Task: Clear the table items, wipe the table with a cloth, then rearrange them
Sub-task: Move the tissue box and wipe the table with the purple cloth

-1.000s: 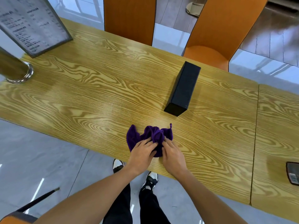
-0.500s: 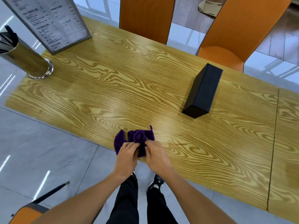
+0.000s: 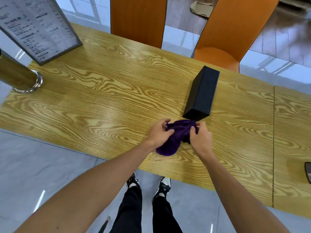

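Bunching the purple cloth (image 3: pixel 175 137) over the worktop (image 3: pixel 101 101), your left hand (image 3: pixel 159 132) and right hand (image 3: pixel 200 137) each pinch it, beside the black box (image 3: pixel 202 93).

Bright, even light, soft glare on the table (image 3: pixel 101 105), wide-angle bending and blur toward edges.

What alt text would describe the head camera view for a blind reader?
Both hands, left hand and right hand, grip a purple cloth over a wooden table. A black box lies just beyond it; a menu stand stands far left.
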`<state>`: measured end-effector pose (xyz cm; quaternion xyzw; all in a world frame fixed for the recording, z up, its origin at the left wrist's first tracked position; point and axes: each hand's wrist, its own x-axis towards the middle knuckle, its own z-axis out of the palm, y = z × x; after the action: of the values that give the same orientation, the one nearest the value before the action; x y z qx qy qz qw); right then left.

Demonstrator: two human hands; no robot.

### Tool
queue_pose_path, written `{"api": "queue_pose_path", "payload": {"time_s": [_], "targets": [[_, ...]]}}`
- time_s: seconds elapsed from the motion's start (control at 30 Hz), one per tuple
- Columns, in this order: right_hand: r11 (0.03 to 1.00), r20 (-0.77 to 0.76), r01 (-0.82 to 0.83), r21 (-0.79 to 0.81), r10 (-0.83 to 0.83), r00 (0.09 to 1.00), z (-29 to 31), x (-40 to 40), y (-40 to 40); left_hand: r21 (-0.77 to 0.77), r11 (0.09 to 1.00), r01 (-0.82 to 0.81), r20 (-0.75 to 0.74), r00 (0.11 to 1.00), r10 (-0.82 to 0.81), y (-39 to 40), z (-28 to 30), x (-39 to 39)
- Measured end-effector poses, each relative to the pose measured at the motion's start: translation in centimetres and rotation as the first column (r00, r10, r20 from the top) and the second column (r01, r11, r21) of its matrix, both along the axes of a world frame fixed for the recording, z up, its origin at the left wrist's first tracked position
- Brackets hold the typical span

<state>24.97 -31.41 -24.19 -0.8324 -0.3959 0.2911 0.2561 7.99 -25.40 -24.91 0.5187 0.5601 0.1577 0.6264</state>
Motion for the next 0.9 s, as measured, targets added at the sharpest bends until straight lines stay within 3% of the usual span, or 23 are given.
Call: {"api": "queue_pose_path", "payload": {"time_s": [0.07,0.17,0.23,0.3,0.37,0.47,0.53,0.73,0.9], "targets": [[0.988,0.131,-0.083,-0.128,0.1,0.986,-0.8,2.1,-0.8,0.105,0.965,0.239,-0.176,0.96,-0.219,0.1,-1.5,0.1],[0.89,0.204,-0.329,-0.314,0.402,0.893,-2.2,3.4,-2.3,0.279,0.769,0.575,-0.524,0.762,-0.38,-0.5,-3.1,-0.3],[0.828,0.284,-0.414,-0.379,0.529,0.799,-2.9,3.5,-3.3,0.366,0.646,0.67,-0.598,0.701,-0.389,-0.9,-3.7,-0.1],[0.835,0.381,-0.396,-0.381,0.532,0.756,-3.5,3.2,-3.7,0.357,0.53,0.769,-0.636,0.616,-0.465,-0.5,-4.0,0.4],[0.868,0.36,-0.379,-0.322,0.482,0.798,-3.8,2.5,-3.8,0.295,0.476,0.829,-0.66,0.537,-0.525,0.2,-4.0,0.6],[0.889,0.306,-0.385,-0.249,0.45,0.839,-3.7,1.0,-4.1,0.302,0.437,0.847,-0.693,0.51,-0.51,0.5,-3.7,0.3],[0.885,0.307,-0.406,-0.227,0.461,0.832,-3.5,0.0,-5.1,0.336,0.439,0.833,-0.693,0.534,-0.484,-0.7,-3.6,-0.2],[0.858,0.232,-0.468,-0.21,0.509,0.829,-2.9,-4.1,-8.0,0.321,0.559,0.765,-0.614,0.617,-0.492,-5.5,-3.4,-4.2],[0.837,0.06,-0.512,-0.193,0.531,0.845,-2.6,-5.4,-8.1,0.162,0.785,0.598,-0.405,0.766,-0.5,-6.5,-2.4,-6.7]]}}
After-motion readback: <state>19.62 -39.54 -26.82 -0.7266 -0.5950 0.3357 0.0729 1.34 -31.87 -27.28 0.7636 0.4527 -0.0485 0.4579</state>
